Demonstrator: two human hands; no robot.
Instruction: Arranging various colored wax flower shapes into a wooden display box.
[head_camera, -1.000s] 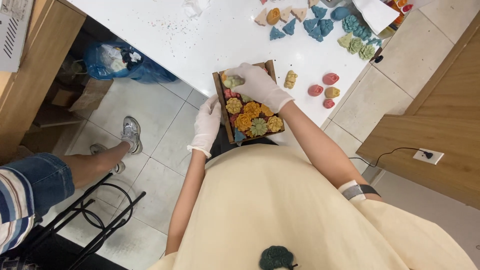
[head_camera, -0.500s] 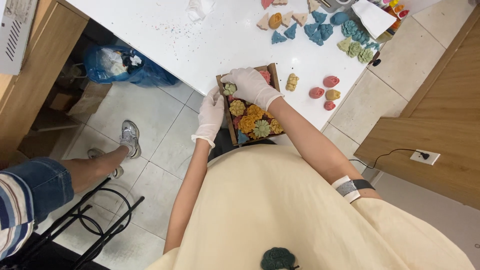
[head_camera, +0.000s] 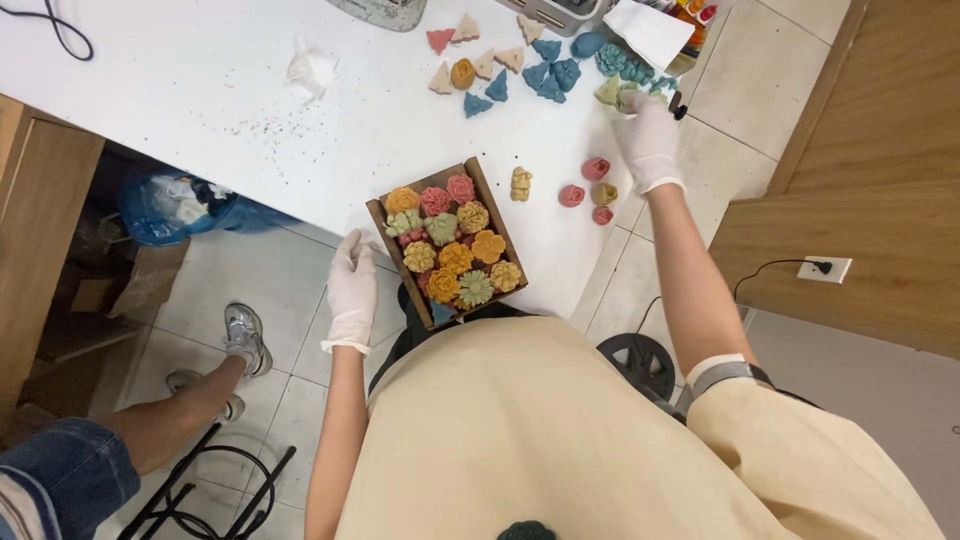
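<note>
Filling step: left hand (head_camera: 352, 285), open, steadies the box (head_camera: 447, 243); right hand (head_camera: 648, 137) reaches, seemingly empty, toward green pieces (head_camera: 612, 90).

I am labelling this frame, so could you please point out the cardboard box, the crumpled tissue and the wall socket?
cardboard box (head_camera: 383, 222): head view, on its left wall.
crumpled tissue (head_camera: 308, 71): head view, on its middle.
wall socket (head_camera: 824, 268): head view, on its white plate.

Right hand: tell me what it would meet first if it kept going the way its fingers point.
Probably the pale green moulded pieces at the fingertips of the gloved right hand; the teal ones lie just beyond. Depth is unclear.
</note>
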